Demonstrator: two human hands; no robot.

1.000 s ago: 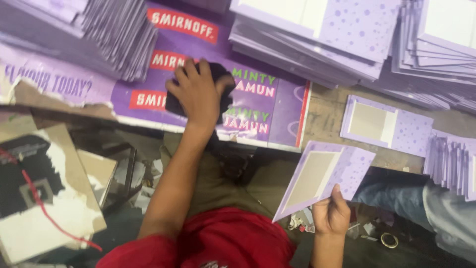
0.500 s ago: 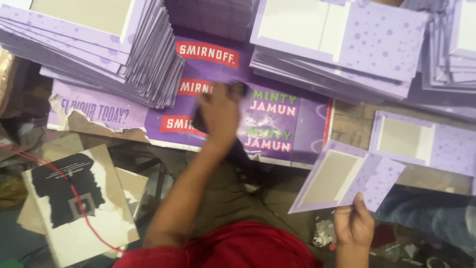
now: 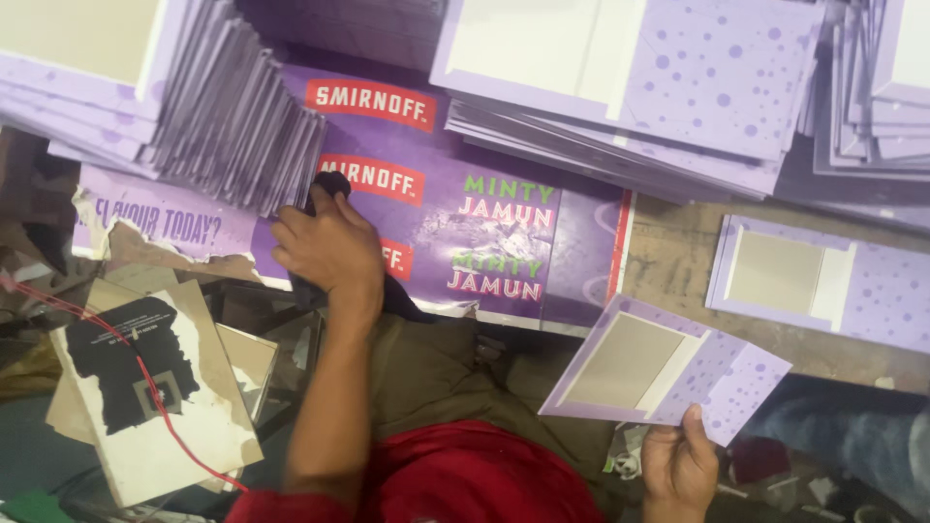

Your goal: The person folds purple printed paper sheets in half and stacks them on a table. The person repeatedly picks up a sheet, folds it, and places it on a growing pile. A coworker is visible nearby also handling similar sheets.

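My left hand presses a dark cloth onto a large purple printed sheet that covers the table. It lies right beside a fanned stack of purple cards at the upper left. My right hand holds a lilac folded card with a beige panel and purple dots by its lower corner, tilted over the table's near edge. A similar card lies flat on the bare table to the right.
Tall stacks of the same lilac cards fill the back and right. Below the table at left lie torn boards with black patches and a red wire. My lap, in olive and red cloth, is under the edge.
My left hand with the cloth has slid left across the purple sheet toward the fanned stack. My right hand keeps the card, held a little lower.
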